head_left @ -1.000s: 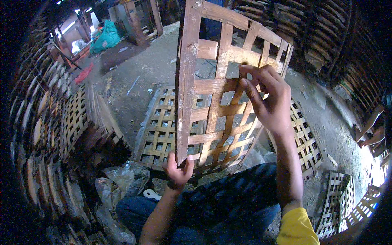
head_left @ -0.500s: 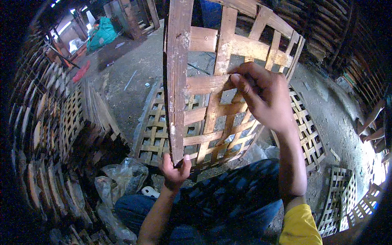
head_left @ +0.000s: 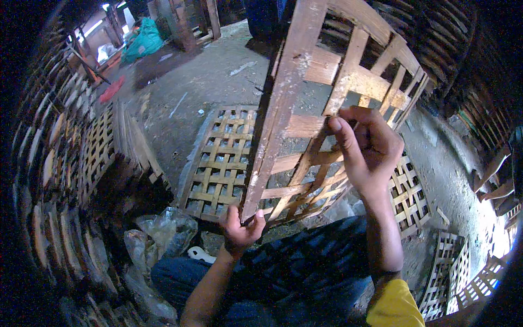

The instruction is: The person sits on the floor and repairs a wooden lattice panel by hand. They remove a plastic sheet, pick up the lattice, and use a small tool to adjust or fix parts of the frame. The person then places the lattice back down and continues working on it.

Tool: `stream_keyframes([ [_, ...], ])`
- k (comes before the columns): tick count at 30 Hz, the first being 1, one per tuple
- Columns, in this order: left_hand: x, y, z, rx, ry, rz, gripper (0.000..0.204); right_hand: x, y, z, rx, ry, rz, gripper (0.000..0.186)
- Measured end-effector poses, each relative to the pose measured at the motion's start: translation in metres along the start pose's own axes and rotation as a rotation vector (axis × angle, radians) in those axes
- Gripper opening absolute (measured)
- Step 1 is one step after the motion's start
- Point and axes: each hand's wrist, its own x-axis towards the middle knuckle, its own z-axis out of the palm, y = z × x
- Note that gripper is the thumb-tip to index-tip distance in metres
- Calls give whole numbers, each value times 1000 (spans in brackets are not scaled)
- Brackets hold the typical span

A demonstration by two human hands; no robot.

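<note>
A woven bamboo lattice panel (head_left: 286,103) with a wide brown wooden edge stands tilted up before me. Cupped under its lower corner, my left hand (head_left: 241,231) grips the edge between thumb and fingers. My right hand (head_left: 375,150) is closed, thumb and forefinger pinching at a crossing of the strips near the panel's middle. Whether a small piece sits between those fingertips is hidden. Behind it, a second lattice panel (head_left: 218,170) lies flat on the floor.
Another lattice piece (head_left: 407,196) lies to the right, with more panels (head_left: 444,272) at the lower right. Stacked split strips (head_left: 54,180) line the left side. Crumpled clear plastic (head_left: 171,231) lies by my knee. A green sack (head_left: 144,41) stands far left; a person's limbs (head_left: 494,180) show far right.
The panel's top has leaned over to the right and its wooden edge slants more. My right hand has shifted slightly right and down with it; the left hand keeps its grip.
</note>
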Motion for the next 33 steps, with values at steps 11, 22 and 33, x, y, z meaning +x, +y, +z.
stream_keyframes([
  [11, -2, 17, 0, -144, -50, -183, 32, 1, -6, -4, 128, 49, 138, 13],
  [22, 12, 10, -1, 16, -21, 101, 24, -2, 13, -1, 46, 101, -5, 11],
  [33, 16, 14, 0, -83, -33, -48, 25, 0, 35, -7, -216, -543, -6, 13],
])
